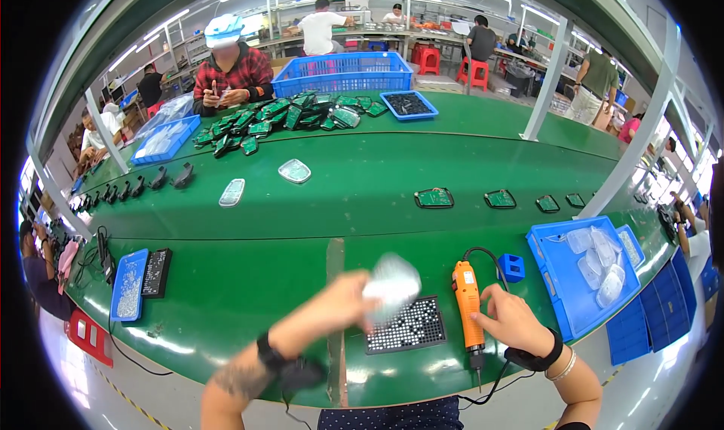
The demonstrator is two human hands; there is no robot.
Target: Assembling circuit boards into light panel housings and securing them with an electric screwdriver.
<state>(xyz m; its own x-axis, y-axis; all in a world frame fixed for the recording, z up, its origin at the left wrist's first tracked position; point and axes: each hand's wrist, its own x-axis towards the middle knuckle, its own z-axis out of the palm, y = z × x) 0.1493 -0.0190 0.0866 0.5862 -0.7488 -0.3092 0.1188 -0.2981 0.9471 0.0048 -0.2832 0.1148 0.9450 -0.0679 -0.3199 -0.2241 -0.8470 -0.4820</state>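
Note:
My left hand (335, 306), smeared by motion, is closed on a pale, see-through rounded plastic cover (394, 285). The cover is blurred and hangs above a black screw tray (411, 328) filled with small light-coloured pieces in rows. An orange electric screwdriver (466, 302) lies on the green bench to the right of that tray, its bit toward me. Beside the screwdriver is my right hand (513, 321), with thumb and forefinger apart and curved toward its body. Whether the thumb touches the screwdriver I cannot tell.
A blue tray (554, 294) of clear covers stands at the right, near a small blue block (511, 268). Green circuit boards (434, 198) lie along the middle strip, with a heap (290, 117) farther back. Across the bench sits a person (234, 72). A metal post (633, 136) rises at right.

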